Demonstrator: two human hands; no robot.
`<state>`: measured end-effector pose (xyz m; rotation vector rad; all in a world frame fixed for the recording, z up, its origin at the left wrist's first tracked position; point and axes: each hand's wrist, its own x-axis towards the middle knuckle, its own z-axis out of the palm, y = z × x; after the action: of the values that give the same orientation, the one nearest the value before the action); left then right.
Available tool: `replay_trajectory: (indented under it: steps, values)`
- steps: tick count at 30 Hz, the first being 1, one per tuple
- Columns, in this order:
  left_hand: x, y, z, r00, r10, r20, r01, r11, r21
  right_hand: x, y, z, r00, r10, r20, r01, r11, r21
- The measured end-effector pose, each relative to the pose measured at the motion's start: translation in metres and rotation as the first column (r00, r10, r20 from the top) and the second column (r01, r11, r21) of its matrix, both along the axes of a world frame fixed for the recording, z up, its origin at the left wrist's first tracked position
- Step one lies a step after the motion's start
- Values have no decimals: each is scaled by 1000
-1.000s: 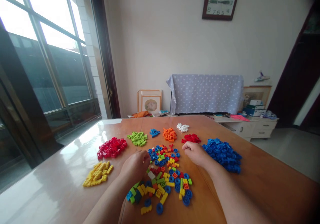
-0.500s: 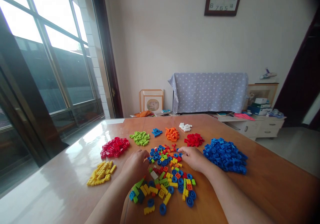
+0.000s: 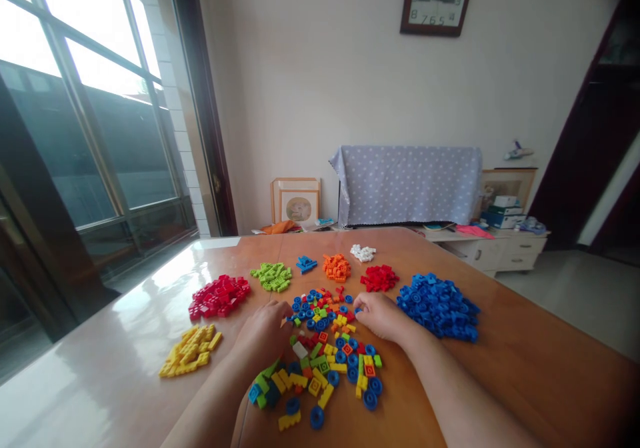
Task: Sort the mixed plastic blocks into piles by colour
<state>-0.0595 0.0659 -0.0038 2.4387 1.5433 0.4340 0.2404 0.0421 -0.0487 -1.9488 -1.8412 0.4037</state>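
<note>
Mixed toy bricks in yellow, blue, green, red and orange lie loose between my hands, many of the blue ones round. My left hand rests at the left edge of this mix, fingers curled downward; what the fingertips hold, if anything, is hidden. On the opposite side my right hand has its thumb and fingers bent together around a small blue brick at the far right of the mix.
Sorted heaps ring the mix on the wooden table: yellow, dark pink-red, lime green, small blue, orange, white, red and a large blue heap.
The view has turned slightly right, so everything appears shifted left. Both hands stay at the sides of the mixed bricks, with the right fingers a little more curled in.
</note>
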Motion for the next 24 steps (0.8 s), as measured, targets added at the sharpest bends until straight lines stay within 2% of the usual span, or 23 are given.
replay_trajectory:
  steps: [4, 8, 12, 15, 18, 24]
  values:
    - [2, 1, 1, 1000, -3, -5, 3, 1000, -10, 10, -3, 8, 999, -32, 31, 31, 998, 60]
    - [1, 2, 1, 1000, -17, -2, 17, 1000, -21, 42, -12, 21, 980, -187, 69, 175, 974, 144]
    - [1, 2, 2, 1000, -11, 5, 11, 1000, -24, 78, -22, 27, 918, -391, 71, 379, 915, 139]
    - [2, 1, 3, 1000, -10, 4, 10, 1000, -25, 93, -23, 26, 874, -484, 43, 471, 866, 171]
    - [1, 0, 3, 1000, -11, -1, 11, 1000, -25, 95, -19, 24, 870, -492, -40, 489, 846, 211]
    - [0, 1, 1, 1000, -23, 3, 23, 1000, 12, 71, -13, 24, 901, -391, -187, 429, 864, 263]
